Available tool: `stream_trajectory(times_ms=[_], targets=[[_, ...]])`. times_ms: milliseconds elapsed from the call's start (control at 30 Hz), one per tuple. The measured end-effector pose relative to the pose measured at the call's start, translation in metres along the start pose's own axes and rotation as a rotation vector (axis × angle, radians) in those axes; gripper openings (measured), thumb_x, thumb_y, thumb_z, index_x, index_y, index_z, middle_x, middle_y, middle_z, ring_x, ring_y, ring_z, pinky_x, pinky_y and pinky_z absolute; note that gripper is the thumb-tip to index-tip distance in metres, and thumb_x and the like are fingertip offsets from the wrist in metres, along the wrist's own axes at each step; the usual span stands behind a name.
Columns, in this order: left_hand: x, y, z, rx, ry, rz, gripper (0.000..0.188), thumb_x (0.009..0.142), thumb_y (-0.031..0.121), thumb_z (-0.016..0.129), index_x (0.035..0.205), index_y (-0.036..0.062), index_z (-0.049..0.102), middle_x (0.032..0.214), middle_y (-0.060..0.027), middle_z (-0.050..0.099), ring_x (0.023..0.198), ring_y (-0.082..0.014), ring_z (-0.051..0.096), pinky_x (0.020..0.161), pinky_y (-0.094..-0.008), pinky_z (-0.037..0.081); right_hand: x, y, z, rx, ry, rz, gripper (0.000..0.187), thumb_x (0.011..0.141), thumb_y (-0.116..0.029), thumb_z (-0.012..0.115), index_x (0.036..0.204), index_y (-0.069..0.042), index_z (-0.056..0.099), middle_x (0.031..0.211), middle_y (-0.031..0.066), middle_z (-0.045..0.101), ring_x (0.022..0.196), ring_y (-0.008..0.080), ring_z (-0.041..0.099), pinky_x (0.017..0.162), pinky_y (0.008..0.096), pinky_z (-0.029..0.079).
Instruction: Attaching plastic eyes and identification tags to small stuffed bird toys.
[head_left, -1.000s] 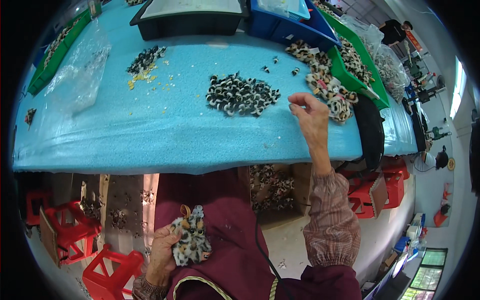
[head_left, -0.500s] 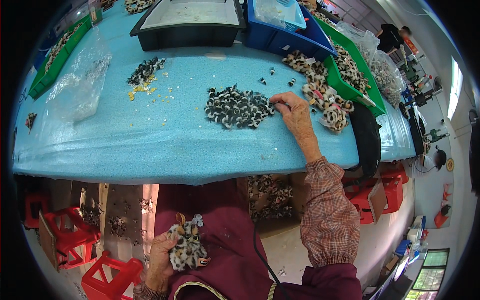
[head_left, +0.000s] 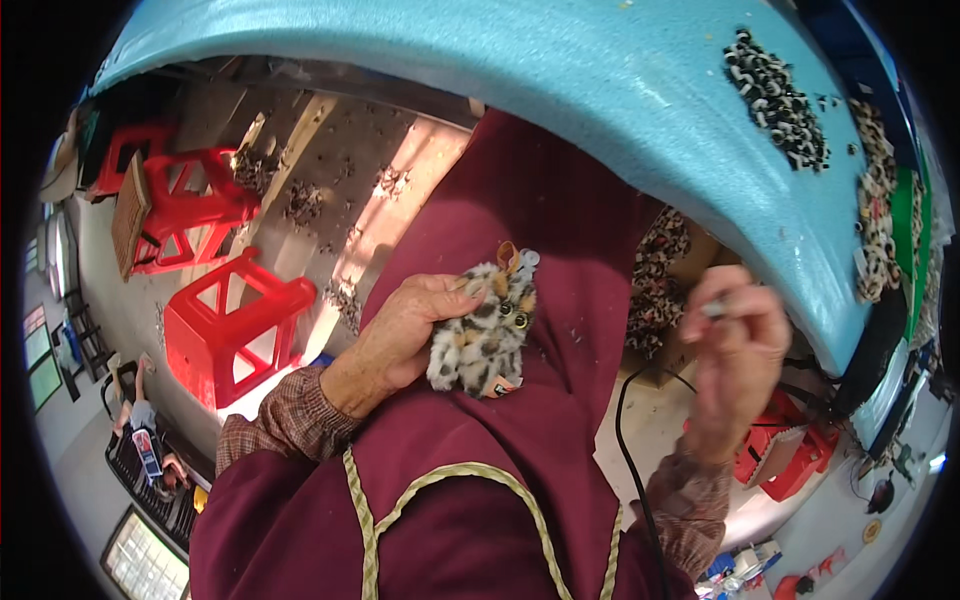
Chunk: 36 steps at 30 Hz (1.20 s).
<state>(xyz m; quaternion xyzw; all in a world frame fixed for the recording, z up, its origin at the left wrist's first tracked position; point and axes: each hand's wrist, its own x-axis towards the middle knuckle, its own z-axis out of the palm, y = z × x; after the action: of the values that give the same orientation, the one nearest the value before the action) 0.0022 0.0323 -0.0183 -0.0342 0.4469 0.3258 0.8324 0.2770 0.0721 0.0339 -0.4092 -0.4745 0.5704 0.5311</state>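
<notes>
My left hand (head_left: 405, 330) is closed around a small spotted plush toy (head_left: 478, 345) with yellow-rimmed eyes, resting on my maroon apron (head_left: 500, 450). At its top stands a small brown ear-like loop (head_left: 508, 256), and several clear discs (head_left: 528, 262) lie beside it. My right hand (head_left: 742, 340), a little blurred, is up off the lap to the right of the toy. Its thumb and fingertips pinch a small pale piece (head_left: 713, 309), whose exact kind is too smeared to tell.
On the blue-covered table (head_left: 600, 80) lies a pile of small black-and-white pieces (head_left: 772, 105). Spotted plush pieces (head_left: 878, 210) and a green tray (head_left: 917, 220) are at the right. Below are an open carton (head_left: 680, 300) and red stools (head_left: 235, 325). A black cord (head_left: 622, 440) hangs near my right arm.
My right hand has left the edge of the black-and-white pile and come back toward my lap. The view has swung down and left; the plush toy stays in my left hand.
</notes>
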Motion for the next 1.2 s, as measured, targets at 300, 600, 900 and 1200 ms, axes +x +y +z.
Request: stream_trajectory(times_ms=[300, 600, 900, 1200], targets=[[-0.004, -0.007, -0.007, 0.008, -0.012, -0.055, 0.026, 0.091, 0.016, 0.059, 0.104, -0.0064, 0.062, 0.094, -0.0123, 0.068, 0.081, -0.0186, 0.067, 0.074, -0.03, 0.055, -0.039, 0.049, 0.073, 0.081, -0.086, 0.495, 0.011, 0.084, 0.008, 0.061, 0.095, 0.006, 0.063, 0.085, 0.0073, 0.065, 0.071, 0.0098, 0.063, 0.064, 0.0206, 0.054], [-0.002, -0.012, 0.0, 0.201, 0.064, 0.053, 0.025, 0.089, 0.019, 0.063, 0.099, -0.0035, 0.065, 0.087, -0.0055, 0.065, 0.074, -0.0114, 0.061, 0.068, -0.0261, 0.051, -0.036, 0.055, 0.078, -0.173, -0.207, 0.453, 0.009, 0.081, 0.007, 0.063, 0.089, 0.003, 0.064, 0.078, 0.0065, 0.065, 0.068, 0.0094, 0.063, 0.059, 0.0214, 0.051], [-0.008, -0.003, 0.019, 0.96, 0.128, 0.429, 0.021, 0.076, 0.01, 0.068, 0.093, -0.0024, 0.066, 0.077, -0.0049, 0.063, 0.074, -0.0106, 0.057, 0.069, -0.0253, 0.046, -0.039, 0.068, 0.076, -0.37, -0.15, 0.06, 0.009, 0.078, -0.005, 0.065, 0.085, -0.001, 0.064, 0.077, 0.0119, 0.063, 0.07, 0.0267, 0.063, 0.063, 0.0348, 0.05], [0.021, -0.015, 0.019, 1.357, -0.071, 0.846, 0.026, 0.075, 0.0, 0.071, 0.099, -0.0011, 0.062, 0.084, -0.0088, 0.059, 0.077, -0.0192, 0.055, 0.07, -0.0296, 0.046, -0.046, 0.078, 0.067, -0.25, 0.066, 0.304, 0.004, 0.078, 0.002, 0.059, 0.08, 0.005, 0.057, 0.067, 0.0059, 0.06, 0.068, 0.0085, 0.056, 0.062, 0.0286, 0.045]])
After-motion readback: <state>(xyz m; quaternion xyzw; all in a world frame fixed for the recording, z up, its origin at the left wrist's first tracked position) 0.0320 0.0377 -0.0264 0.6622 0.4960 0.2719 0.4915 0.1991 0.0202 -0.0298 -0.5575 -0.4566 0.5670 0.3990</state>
